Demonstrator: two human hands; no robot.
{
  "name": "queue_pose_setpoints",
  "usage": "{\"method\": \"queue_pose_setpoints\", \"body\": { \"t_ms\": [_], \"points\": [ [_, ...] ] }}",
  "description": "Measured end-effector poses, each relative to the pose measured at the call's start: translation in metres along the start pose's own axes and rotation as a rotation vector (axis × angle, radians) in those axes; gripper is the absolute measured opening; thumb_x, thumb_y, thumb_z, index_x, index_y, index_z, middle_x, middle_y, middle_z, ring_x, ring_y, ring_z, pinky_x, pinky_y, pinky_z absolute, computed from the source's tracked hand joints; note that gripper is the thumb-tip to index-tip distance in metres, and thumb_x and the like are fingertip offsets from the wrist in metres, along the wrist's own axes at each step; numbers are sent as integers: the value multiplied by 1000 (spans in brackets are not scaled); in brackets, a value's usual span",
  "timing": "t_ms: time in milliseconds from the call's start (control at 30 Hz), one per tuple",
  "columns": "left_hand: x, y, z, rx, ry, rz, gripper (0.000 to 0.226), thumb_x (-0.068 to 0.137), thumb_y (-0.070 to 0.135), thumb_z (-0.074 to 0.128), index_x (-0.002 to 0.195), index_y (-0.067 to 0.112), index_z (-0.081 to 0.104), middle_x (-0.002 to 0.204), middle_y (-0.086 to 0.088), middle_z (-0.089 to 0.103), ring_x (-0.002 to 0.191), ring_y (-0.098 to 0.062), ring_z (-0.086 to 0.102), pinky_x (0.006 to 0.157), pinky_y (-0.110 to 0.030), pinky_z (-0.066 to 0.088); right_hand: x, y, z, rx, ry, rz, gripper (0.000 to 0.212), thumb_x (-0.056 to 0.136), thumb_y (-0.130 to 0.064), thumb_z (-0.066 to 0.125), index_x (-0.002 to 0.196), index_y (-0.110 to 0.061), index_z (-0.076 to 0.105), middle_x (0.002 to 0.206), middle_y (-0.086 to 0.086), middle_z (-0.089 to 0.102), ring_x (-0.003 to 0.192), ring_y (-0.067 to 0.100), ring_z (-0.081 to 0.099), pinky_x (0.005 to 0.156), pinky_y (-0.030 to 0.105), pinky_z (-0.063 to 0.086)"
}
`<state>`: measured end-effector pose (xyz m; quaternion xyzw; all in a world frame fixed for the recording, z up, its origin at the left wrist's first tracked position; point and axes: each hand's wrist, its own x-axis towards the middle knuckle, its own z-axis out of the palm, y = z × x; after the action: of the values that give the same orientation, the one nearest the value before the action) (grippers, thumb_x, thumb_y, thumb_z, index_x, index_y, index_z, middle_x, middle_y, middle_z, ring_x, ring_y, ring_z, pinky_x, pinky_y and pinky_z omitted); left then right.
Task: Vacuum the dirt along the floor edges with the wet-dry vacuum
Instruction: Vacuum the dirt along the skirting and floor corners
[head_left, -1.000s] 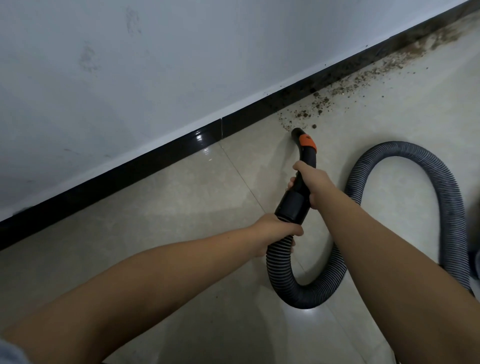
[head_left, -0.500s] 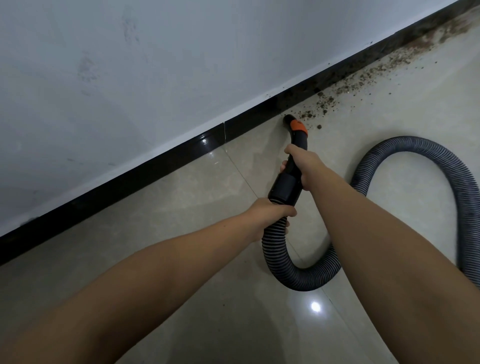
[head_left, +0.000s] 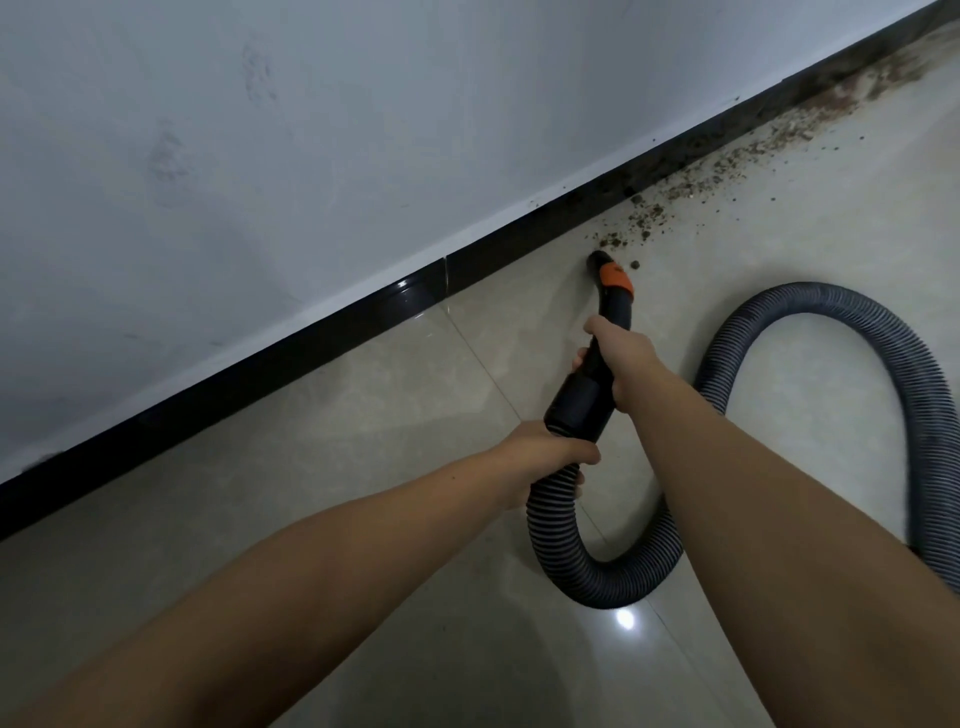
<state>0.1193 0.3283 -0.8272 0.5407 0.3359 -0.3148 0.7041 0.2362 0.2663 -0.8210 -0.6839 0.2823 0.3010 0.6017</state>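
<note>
A black vacuum nozzle with an orange collar points at the floor just short of the black skirting board. Brown dirt lies in a band along the skirting, starting right beside the nozzle tip and running to the upper right. My right hand grips the black handle tube below the collar. My left hand grips the ribbed grey hose where it joins the black cuff. The hose loops down, then arcs away to the right.
A pale grey wall rises above the skirting. The floor is glossy beige tile with a grout line running toward the nozzle. The hose arc lies on the floor at the right. The vacuum body is out of view.
The nozzle tip has stayed at the near end of the dirt band. Less dirt lies by the tip than a second ago. Both hands keep their grip.
</note>
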Motion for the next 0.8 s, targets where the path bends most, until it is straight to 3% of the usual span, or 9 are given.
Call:
{"method": "queue_pose_setpoints", "body": {
  "t_ms": [167,300,433,667,800],
  "points": [
    [4,-1,20,56,-55,-8,14,83,6,66,89,9,54,69,-8,56,57,-17,55,52,-24,52,3,4,-30,63,66,24,11,89,-12,56,86,-8,46,66,9,51,51,19,51,49,28,48],
    [9,5,27,54,-33,5,22,83,6,66,100,6,52,68,-8,55,55,-17,54,49,-24,51,10,-1,-36,71,58,26,16,89,-12,57,99,-7,46,66,8,51,49,18,51,49,27,49],
    [12,8,27,26,-6,26,23,83,6,66,101,5,52,69,-8,55,57,-17,54,55,-26,51,14,-6,-31,58,12,10,17,89,-12,57,101,-6,45,65,8,51,48,17,51,45,23,49],
    [14,17,13,-10,32,55,22,83,5,65,102,4,52,69,-9,54,56,-16,52,45,-19,50,21,-15,-10,29,-42,-14,23,88,-12,57,106,-6,44,67,9,52,49,18,51,47,27,48],
    [17,21,5,0,38,44,18,84,6,65,97,6,53,69,-8,54,56,-16,53,46,-20,51,24,-18,-1,9,-34,-33,27,89,-13,56,112,-5,44,68,9,53,50,17,52,49,28,48]
  ]
}}
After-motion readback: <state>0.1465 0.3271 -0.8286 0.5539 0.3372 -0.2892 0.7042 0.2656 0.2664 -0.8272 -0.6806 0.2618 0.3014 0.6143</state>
